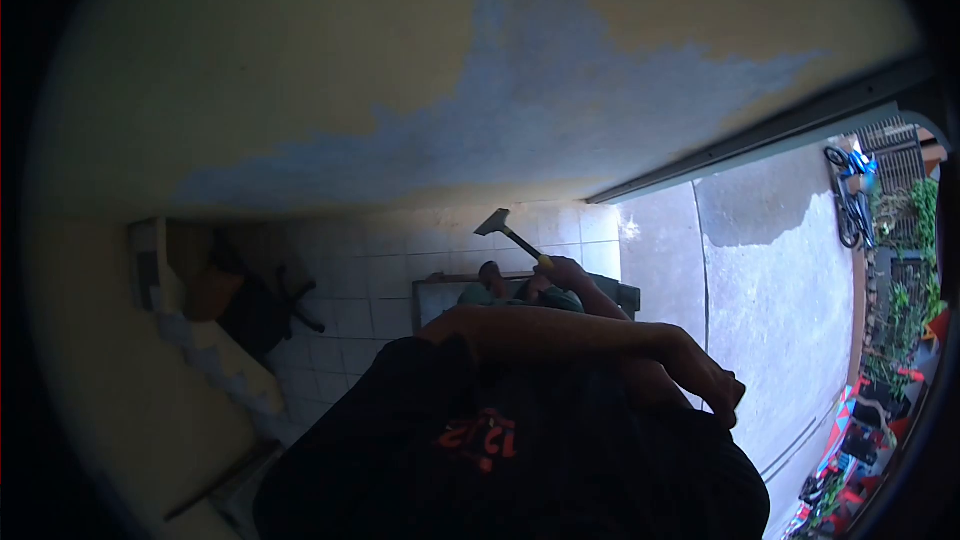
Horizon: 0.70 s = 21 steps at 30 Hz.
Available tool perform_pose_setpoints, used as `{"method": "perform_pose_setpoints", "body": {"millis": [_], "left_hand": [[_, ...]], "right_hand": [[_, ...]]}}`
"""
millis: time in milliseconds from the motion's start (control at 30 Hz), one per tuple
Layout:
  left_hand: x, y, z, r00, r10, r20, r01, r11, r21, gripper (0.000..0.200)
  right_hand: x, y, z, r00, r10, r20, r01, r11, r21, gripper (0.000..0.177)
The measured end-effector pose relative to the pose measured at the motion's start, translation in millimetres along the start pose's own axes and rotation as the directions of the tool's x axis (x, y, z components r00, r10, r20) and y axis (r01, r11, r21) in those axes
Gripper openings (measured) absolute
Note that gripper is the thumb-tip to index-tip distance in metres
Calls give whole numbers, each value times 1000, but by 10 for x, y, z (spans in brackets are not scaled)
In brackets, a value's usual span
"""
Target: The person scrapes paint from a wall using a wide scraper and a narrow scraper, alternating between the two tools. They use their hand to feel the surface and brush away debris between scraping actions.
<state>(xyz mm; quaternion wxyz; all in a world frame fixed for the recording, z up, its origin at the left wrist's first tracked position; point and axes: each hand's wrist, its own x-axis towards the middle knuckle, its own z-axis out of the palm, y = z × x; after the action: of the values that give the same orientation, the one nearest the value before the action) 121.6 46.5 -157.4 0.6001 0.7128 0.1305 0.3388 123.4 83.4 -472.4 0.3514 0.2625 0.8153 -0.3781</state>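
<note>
My right hand (565, 275) is wrapped round the handle of a scraper (518, 240). Its wide flat blade points up and left, near the foot of the wall (560, 110). On that wall a ragged grey-blue patch shows through the yellowish paint. My left arm crosses in front of my body, over my right arm. At its end, my left hand (705, 375) lies by my right elbow with its fingers bent and close together. What those fingers press on or hold is hidden.
Below me is a grey platform (428, 302) with a bare foot (490, 275) on it, over white floor tiles (350, 318). A dark chair (260, 310) stands at left. An opening at right shows concrete paving (770, 290), a blue motorcycle (855, 195) and plants (900, 310).
</note>
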Motion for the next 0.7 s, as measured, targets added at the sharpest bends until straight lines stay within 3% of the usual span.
{"method": "perform_pose_setpoints", "body": {"millis": [167, 267, 433, 500, 533, 567, 600, 633, 667, 700], "left_hand": [[-184, 235, -143, 999, -46, -15, 47, 998, 39, 51], [-194, 380, -243, 999, -54, -4, 54, 996, 68, 51], [-192, 527, -356, 998, -58, -20, 59, 994, 90, 51], [-136, 561, -375, 999, -45, -11, 46, 994, 97, 51], [-77, 575, -381, 999, -36, 3, 35, 994, 100, 51], [-10, 577, -358, 999, -26, 21, 24, 995, 99, 51], [61, 574, -325, 999, -17, 41, 13, 996, 91, 51], [173, 586, -307, 998, -12, 63, 6, 996, 86, 51], [192, 397, -331, 943, 327, 61, -332, 923, 194, 50], [188, 431, -324, 941, 334, 60, -340, 921, 189, 50]], "right_hand": [[-68, -81, -62, 999, 1, 37, -4, 998, 64, 63], [-87, -115, -110, 998, 25, 51, -23, 999, -45, 62], [2, -89, -132, 994, -59, 91, 75, 980, -183, 58], [32, -78, -207, 985, -97, 140, 116, 985, -130, 58], [59, -107, -197, 994, -31, 107, 41, 995, -93, 58], [255, 523, -35, 994, -20, 106, 30, 995, -95, 58], [495, 1022, 145, 990, -81, 116, 70, 993, 94, 59], [1027, 958, 489, 983, -145, 109, 110, 953, 282, 59], [474, 439, 101, 980, -102, 170, 54, 963, 263, 60], [469, 385, 64, 981, -93, 172, 45, 964, 263, 60]]}}
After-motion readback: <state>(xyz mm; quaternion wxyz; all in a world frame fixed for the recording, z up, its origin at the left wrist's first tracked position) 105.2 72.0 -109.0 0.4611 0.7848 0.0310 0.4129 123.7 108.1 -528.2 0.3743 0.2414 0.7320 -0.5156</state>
